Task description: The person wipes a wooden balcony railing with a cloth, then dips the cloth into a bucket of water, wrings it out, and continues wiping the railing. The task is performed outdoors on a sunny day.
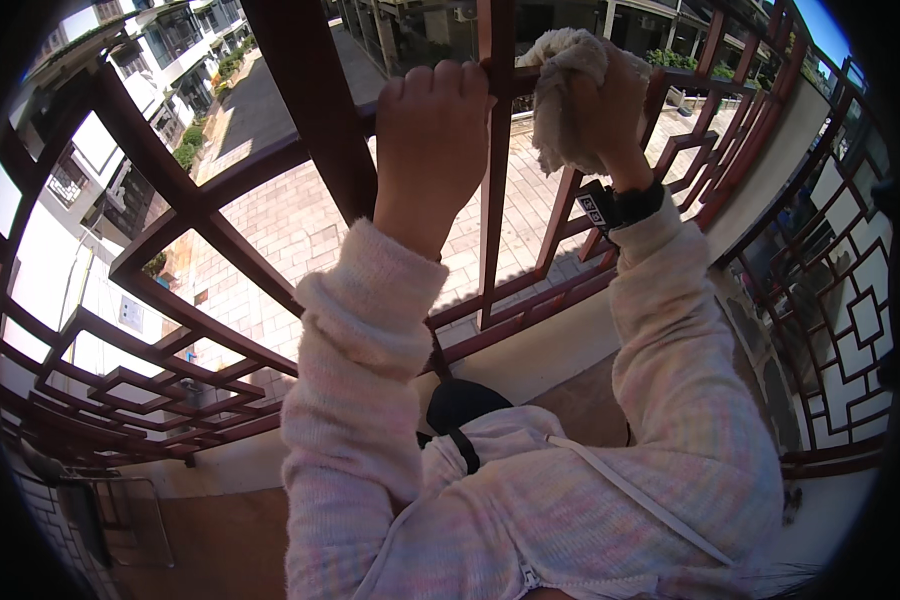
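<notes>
My left hand (pixel 435 142) is curled over a horizontal bar of the dark red lattice railing (pixel 497 225), beside a thick post (pixel 311 90). Its fingertips are hidden behind the bar. A crumpled beige cloth (pixel 559 112) is bunched in my right hand (pixel 611 105), further right along the same railing. The cloth lies against the upper rail, and part of that rail is covered by it. A black band with a patterned tag (pixel 594 208) circles my right wrist.
Beyond the railing lies a paved courtyard (pixel 270 210), well below, with white buildings (pixel 172 37) and shrubs along it. A pale ledge (pixel 547 352) runs under the lattice. At lower left stands a chair-like frame (pixel 131 517) on a brown floor (pixel 210 532). More lattice (pixel 855 300) stands at right.
</notes>
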The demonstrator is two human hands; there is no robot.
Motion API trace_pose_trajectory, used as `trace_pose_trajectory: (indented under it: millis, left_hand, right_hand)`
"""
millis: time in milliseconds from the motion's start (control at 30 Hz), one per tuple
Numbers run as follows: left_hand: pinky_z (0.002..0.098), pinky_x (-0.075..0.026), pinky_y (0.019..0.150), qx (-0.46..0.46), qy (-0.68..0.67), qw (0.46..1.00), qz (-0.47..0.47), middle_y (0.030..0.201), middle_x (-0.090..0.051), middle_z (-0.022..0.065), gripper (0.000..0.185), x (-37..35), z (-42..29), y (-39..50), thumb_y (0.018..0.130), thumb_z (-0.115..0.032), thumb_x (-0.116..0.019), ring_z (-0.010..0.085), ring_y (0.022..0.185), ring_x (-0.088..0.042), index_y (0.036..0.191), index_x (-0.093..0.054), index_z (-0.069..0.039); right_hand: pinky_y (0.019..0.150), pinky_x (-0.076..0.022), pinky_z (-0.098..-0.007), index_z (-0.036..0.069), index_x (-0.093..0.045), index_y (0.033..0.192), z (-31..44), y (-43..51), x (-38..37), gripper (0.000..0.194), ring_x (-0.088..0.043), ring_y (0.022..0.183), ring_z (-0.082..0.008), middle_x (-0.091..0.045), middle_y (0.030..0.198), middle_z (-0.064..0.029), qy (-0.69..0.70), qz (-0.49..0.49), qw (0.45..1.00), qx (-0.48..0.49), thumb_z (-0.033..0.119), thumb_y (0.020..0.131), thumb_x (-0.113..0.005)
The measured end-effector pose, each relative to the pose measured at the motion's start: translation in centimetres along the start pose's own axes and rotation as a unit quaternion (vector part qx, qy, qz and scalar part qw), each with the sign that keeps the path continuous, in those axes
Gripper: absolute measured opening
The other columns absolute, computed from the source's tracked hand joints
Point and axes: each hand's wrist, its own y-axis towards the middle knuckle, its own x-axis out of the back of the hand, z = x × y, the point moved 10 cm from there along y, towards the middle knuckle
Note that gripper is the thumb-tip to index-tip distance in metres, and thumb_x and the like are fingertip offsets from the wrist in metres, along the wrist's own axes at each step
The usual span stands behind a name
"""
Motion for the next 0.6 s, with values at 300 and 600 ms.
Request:
trace_pose_trajectory:
  millis: [300,600]
  left_hand:
    - [0.0387,-0.045,0.074,0.018,0.014,1.000,0.007,0.086,-0.059,0.0022,0.021,-0.6,-0.1,-0.2,0.087,-0.024,-0.066,0.0222,0.083,-0.060,0.101,-0.061,-0.011]
    - [0.0369,-0.041,0.085,0.043,0.073,0.996,-0.002,0.089,-0.057,0.0010,0.018,-0.3,-0.5,-0.6,0.090,-0.026,-0.062,0.0204,0.091,-0.056,0.101,-0.061,-0.012]
  right_hand:
    - [0.083,-0.0489,-0.0324,0.005,-0.057,0.114,-9.8,-3.4,-2.7,0.030,-0.062,0.091,-0.0209,-0.063,0.101,-0.0091,0.297,-0.005,0.941,-0.161,0.030,0.104,-0.042]
    - [0.089,-0.0497,-0.0378,0.002,-0.057,0.117,-2.1,-6.7,0.4,0.026,-0.065,0.106,-0.0317,-0.065,0.114,-0.0159,0.132,-0.065,0.986,-0.083,0.015,0.095,-0.051]
